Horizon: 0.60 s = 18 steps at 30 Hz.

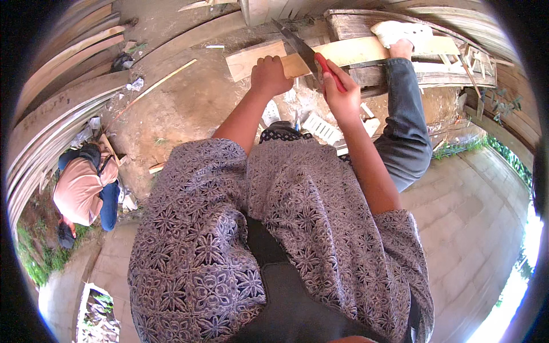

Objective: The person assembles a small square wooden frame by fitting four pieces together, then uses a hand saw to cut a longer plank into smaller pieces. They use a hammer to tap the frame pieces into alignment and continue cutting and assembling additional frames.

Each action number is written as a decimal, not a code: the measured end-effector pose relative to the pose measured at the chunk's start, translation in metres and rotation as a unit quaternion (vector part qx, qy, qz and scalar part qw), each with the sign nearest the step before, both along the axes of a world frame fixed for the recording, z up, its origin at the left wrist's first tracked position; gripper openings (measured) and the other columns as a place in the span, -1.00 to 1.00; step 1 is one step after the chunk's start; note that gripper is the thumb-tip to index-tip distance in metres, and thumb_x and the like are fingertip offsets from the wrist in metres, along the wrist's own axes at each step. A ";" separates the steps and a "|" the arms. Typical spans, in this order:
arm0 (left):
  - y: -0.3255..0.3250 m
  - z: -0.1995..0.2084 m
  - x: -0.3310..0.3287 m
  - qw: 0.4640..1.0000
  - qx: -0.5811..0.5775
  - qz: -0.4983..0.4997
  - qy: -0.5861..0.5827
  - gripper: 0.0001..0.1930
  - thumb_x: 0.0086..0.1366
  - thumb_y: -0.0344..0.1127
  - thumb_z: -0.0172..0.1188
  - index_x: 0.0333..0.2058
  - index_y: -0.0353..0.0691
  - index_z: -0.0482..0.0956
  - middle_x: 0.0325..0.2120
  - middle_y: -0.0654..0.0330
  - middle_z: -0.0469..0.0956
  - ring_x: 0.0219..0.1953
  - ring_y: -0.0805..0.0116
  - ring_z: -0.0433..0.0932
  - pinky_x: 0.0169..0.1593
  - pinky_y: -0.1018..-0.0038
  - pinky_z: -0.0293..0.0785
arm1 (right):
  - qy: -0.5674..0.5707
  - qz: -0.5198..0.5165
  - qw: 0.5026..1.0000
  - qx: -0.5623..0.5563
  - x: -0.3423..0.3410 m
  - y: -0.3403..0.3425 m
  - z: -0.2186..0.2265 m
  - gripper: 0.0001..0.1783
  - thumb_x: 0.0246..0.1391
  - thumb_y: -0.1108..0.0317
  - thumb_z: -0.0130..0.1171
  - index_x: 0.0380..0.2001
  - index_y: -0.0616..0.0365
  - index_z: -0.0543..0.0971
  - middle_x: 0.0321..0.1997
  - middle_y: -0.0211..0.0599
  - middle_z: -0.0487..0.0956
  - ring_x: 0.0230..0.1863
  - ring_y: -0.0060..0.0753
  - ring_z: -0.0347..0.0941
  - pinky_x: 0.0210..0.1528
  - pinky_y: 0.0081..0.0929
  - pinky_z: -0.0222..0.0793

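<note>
My right hand is wrapped round the red handle of a handsaw. Its dark blade points away and to the left, lying across a pale wooden plank. On the left side of the blade, my left hand is closed on a piece of board; whether this is still joined to the plank cannot be seen. Another stretch of light board shows beyond that hand. My right foot, in a white shoe, rests on the plank over an old wooden bench.
Stacked boards line the left side. A person crouches at the left. A thin wooden strip and scraps lie on the dirt floor. A white slotted plastic piece is below the saw. Paving spreads at the right.
</note>
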<state>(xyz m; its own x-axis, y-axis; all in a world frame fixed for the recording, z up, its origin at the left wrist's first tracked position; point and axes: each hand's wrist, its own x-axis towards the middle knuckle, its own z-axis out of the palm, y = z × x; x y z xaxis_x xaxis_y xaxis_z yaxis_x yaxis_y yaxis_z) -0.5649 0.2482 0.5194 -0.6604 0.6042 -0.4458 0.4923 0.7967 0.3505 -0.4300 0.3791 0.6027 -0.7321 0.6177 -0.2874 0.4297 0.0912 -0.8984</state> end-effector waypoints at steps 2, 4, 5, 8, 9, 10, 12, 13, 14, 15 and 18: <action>-0.001 -0.002 -0.002 1.000 -0.004 0.002 -0.004 -0.38 0.01 -0.01 0.33 -0.06 -0.37 0.48 -0.08 -0.06 0.50 0.02 0.00 0.48 0.06 0.17 0.47 | -0.006 0.013 1.000 -0.001 0.000 -0.001 0.004 -0.61 0.21 0.39 0.15 0.08 0.34 0.52 -0.05 -0.10 0.64 -0.08 -0.48 0.55 -0.02 -0.55 0.43; -0.002 -0.003 -0.008 1.000 -0.006 -0.001 -0.016 -0.37 0.01 -0.01 0.33 -0.04 -0.37 0.47 -0.07 -0.06 0.49 0.03 0.00 0.47 0.07 0.17 0.47 | -0.012 0.036 0.999 0.033 0.022 -0.009 0.029 -0.60 0.21 0.40 0.14 0.09 0.33 0.51 -0.01 -0.11 0.63 -0.04 -0.47 0.54 0.02 -0.54 0.42; -0.003 -0.005 -0.011 1.000 -0.009 0.005 -0.013 -0.37 0.01 -0.01 0.33 -0.04 -0.37 0.47 -0.07 -0.06 0.49 0.04 0.00 0.47 0.08 0.17 0.47 | -0.019 0.041 0.999 0.024 0.039 -0.016 0.049 -0.60 0.23 0.43 0.10 0.12 0.35 0.48 0.05 -0.09 0.59 0.04 -0.46 0.50 0.09 -0.53 0.37; -0.005 -0.009 -0.012 1.000 -0.015 0.009 -0.019 -0.37 0.00 -0.01 0.33 -0.04 -0.36 0.48 -0.07 -0.07 0.49 0.06 0.01 0.46 0.08 0.17 0.47 | -0.074 0.007 0.997 -0.015 0.091 -0.032 0.118 -0.59 0.27 0.47 0.05 0.15 0.38 0.43 0.11 -0.02 0.55 0.13 -0.39 0.45 0.20 -0.47 0.30; -0.004 -0.008 -0.012 1.000 -0.017 0.008 -0.025 -0.37 0.00 -0.01 0.33 -0.05 -0.36 0.48 -0.07 -0.07 0.49 0.06 0.01 0.45 0.08 0.17 0.47 | -0.060 0.003 0.998 -0.026 0.108 -0.033 0.132 -0.58 0.27 0.48 0.04 0.16 0.38 0.42 0.12 0.00 0.54 0.14 -0.38 0.45 0.21 -0.47 0.28; -0.002 -0.007 -0.014 0.999 -0.019 0.008 -0.030 -0.37 -0.01 -0.01 0.33 -0.05 -0.36 0.49 -0.07 -0.07 0.49 0.06 0.01 0.45 0.08 0.18 0.47 | -0.074 0.022 0.997 0.014 0.118 -0.034 0.145 -0.58 0.27 0.48 0.04 0.17 0.38 0.42 0.13 0.00 0.53 0.14 -0.38 0.45 0.21 -0.47 0.28; -0.003 -0.004 -0.013 1.000 -0.017 0.007 -0.022 -0.37 -0.01 -0.02 0.33 -0.05 -0.36 0.49 -0.07 -0.07 0.50 0.05 0.01 0.45 0.08 0.17 0.46 | -0.073 0.052 0.995 0.045 0.112 -0.032 0.154 -0.59 0.27 0.49 0.03 0.17 0.37 0.42 0.14 -0.01 0.53 0.14 -0.40 0.45 0.21 -0.47 0.28; -0.004 -0.001 -0.013 1.000 -0.016 0.007 -0.017 -0.38 -0.01 -0.02 0.33 -0.05 -0.36 0.49 -0.08 -0.07 0.50 0.04 0.01 0.46 0.07 0.17 0.46 | -0.057 0.060 0.996 0.037 0.095 -0.031 0.150 -0.59 0.27 0.49 0.03 0.16 0.37 0.42 0.14 -0.02 0.53 0.13 -0.40 0.46 0.21 -0.46 0.29; -0.003 0.001 -0.010 1.000 -0.013 0.008 -0.007 -0.39 -0.02 -0.03 0.34 -0.07 -0.36 0.50 -0.10 -0.08 0.50 0.02 -0.01 0.47 0.06 0.16 0.48 | -0.043 0.069 0.996 0.029 0.078 -0.026 0.141 -0.59 0.27 0.49 0.04 0.16 0.37 0.43 0.14 -0.03 0.53 0.13 -0.41 0.46 0.21 -0.46 0.29; 0.002 0.005 -0.004 1.000 -0.005 0.004 -0.001 -0.41 -0.02 -0.04 0.34 -0.09 -0.35 0.50 -0.11 -0.09 0.51 -0.01 -0.03 0.49 0.04 0.14 0.49 | -0.051 0.036 0.998 0.008 0.075 -0.019 0.099 -0.61 0.26 0.48 0.05 0.14 0.38 0.45 0.13 -0.05 0.55 0.13 -0.45 0.46 0.20 -0.49 0.30; 0.004 0.005 0.003 1.000 0.013 -0.006 0.022 -0.43 -0.02 -0.06 0.34 -0.12 -0.35 0.50 -0.15 -0.10 0.52 -0.03 -0.06 0.50 0.02 0.13 0.51 | -0.010 -0.008 1.000 -0.002 0.013 -0.001 0.012 -0.61 0.22 0.43 0.13 0.10 0.32 0.50 -0.01 -0.10 0.63 -0.03 -0.47 0.55 0.04 -0.54 0.42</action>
<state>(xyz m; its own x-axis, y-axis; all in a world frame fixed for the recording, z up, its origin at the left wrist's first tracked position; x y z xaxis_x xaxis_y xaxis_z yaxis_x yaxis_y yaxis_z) -0.5618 0.2520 0.5249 -0.6718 0.6233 -0.4001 0.5178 0.7815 0.3481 -0.4167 0.3781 0.6150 -0.7158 0.6282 -0.3048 0.4495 0.0805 -0.8896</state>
